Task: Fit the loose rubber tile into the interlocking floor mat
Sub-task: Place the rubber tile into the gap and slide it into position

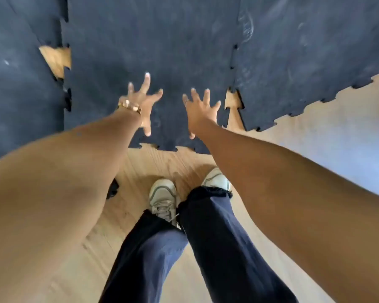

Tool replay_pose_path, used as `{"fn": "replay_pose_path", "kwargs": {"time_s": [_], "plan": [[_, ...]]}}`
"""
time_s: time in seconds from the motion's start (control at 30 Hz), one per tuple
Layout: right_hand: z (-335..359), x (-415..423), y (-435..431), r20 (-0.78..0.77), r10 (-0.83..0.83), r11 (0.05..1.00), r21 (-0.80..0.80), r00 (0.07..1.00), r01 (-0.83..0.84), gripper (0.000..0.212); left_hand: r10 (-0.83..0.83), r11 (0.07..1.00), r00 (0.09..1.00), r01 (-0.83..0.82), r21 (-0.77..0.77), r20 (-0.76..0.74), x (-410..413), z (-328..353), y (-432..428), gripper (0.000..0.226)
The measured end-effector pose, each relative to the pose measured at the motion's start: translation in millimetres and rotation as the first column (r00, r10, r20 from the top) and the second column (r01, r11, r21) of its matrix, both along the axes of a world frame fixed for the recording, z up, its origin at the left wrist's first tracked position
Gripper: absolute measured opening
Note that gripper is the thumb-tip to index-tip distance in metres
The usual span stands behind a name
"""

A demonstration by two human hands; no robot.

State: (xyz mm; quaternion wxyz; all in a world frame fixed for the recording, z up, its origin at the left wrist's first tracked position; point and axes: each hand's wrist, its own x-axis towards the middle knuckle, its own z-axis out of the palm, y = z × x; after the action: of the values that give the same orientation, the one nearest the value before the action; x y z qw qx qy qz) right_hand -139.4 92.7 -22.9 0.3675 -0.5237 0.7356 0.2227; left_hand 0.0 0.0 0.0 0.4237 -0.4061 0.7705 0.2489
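Observation:
A loose black rubber tile (153, 51) with toothed edges lies in the middle of the head view, between mat tiles on the left (18, 84) and right (304, 53). Wood shows through a gap at its left edge (57, 60) and another at its right edge (234, 108). My left hand (141, 103), wearing a gold wrist bracelet, is spread over the tile's near part with fingers apart. My right hand (200, 110) is spread beside it, fingers apart, over the same tile. Neither hand holds anything; whether the palms press on the tile I cannot tell.
Light wooden floor (140, 171) runs from the tile's near edge toward me and off to the right. My feet in pale sneakers (162, 195) and dark trouser legs (206, 237) stand just short of the tile. A small black piece (113, 189) lies by my left forearm.

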Motion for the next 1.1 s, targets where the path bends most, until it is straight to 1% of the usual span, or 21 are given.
{"fn": "replay_pose_path", "kwargs": {"time_s": [0.03, 0.07, 0.13, 0.2, 0.3, 0.4, 0.5, 0.6, 0.67, 0.73, 0.83, 0.9, 0.93, 1.0, 1.07, 1.1], "plan": [[-12, 3, -5, -0.042, 0.045, 0.999, 0.020, 0.998, -0.044, 0.109, -0.009, 1.000, 1.000, 0.009, -0.019, -0.017, -6, -13, -6, 0.141], [-18, 4, -9, -0.067, 0.055, 0.999, 0.007, 0.996, -0.054, 0.113, 0.015, 0.999, 0.999, -0.016, -0.038, -0.039, -10, -18, -11, 0.147], [-38, 4, -11, -0.103, 0.085, 0.996, -0.003, 0.991, -0.085, 0.118, 0.022, 0.998, 1.000, -0.023, -0.051, -0.022, -21, -36, -16, 0.153], [-57, 4, -4, -0.123, 0.101, 0.994, -0.032, 0.987, -0.106, 0.124, 0.006, 0.997, 1.000, -0.008, -0.071, -0.024, -20, -56, -13, 0.158], [-74, -3, 3, -0.134, 0.123, 0.986, -0.095, 0.983, -0.136, 0.138, -0.001, 0.990, 0.997, -0.010, -0.140, -0.074, -10, -74, -9, 0.162], [-78, -5, 4, -0.126, 0.125, 0.983, -0.118, 0.984, -0.140, 0.144, -0.035, 0.990, 0.996, 0.023, -0.141, -0.081, -11, -77, -12, 0.164], [-79, -5, 5, -0.153, 0.133, 0.977, -0.147, 0.979, -0.156, 0.143, -0.061, 0.989, 0.997, 0.053, -0.137, -0.057, -9, -78, -17, 0.165], [-85, -3, 12, -0.162, 0.132, 0.971, -0.176, 0.978, -0.160, 0.134, -0.090, 0.984, 0.994, 0.079, -0.160, -0.060, -8, -85, -15, 0.164], [-88, -2, 13, -0.182, 0.103, 0.962, -0.232, 0.978, -0.145, 0.125, -0.103, 0.978, 0.993, 0.089, -0.186, -0.062, -7, -86, -14, 0.159], [-93, 0, 15, -0.208, 0.086, 0.953, -0.269, 0.974, -0.142, 0.121, -0.100, 0.977, 0.993, 0.085, -0.197, -0.067, -9, -85, -13, 0.151], [-97, 7, 17, -0.262, 0.026, 0.927, -0.355, 0.965, -0.122, 0.124, -0.090, 0.967, 0.992, 0.065, -0.246, -0.091, -8, -87, -10, 0.138], [-104, 11, 20, -0.291, 0.004, 0.925, -0.363, 0.957, -0.114, 0.127, -0.085, 0.967, 0.992, 0.059, -0.249, -0.094, -8, -90, -9, 0.134], [-104, 10, 19, -0.285, -0.018, 0.926, -0.366, 0.958, -0.092, 0.130, -0.076, 0.967, 0.992, 0.050, -0.251, -0.096, -8, -90, -9, 0.134], [-96, 8, 14, -0.221, -0.030, 0.936, -0.348, 0.975, -0.050, 0.136, -0.078, 0.964, 0.992, 0.049, -0.262, -0.103, -7, -90, -9, 0.136], [-89, 4, 7, -0.167, -0.001, 0.947, -0.318, 0.986, -0.053, 0.133, -0.085, 0.966, 0.991, 0.057, -0.252, -0.101, -7, -90, -10, 0.144], [-85, 1, 7, -0.139, 0.027, 0.964, -0.258, 0.990, -0.063, 0.128, -0.090, 0.967, 0.991, 0.063, -0.248, -0.099, -7, -89, -10, 0.149]]}}
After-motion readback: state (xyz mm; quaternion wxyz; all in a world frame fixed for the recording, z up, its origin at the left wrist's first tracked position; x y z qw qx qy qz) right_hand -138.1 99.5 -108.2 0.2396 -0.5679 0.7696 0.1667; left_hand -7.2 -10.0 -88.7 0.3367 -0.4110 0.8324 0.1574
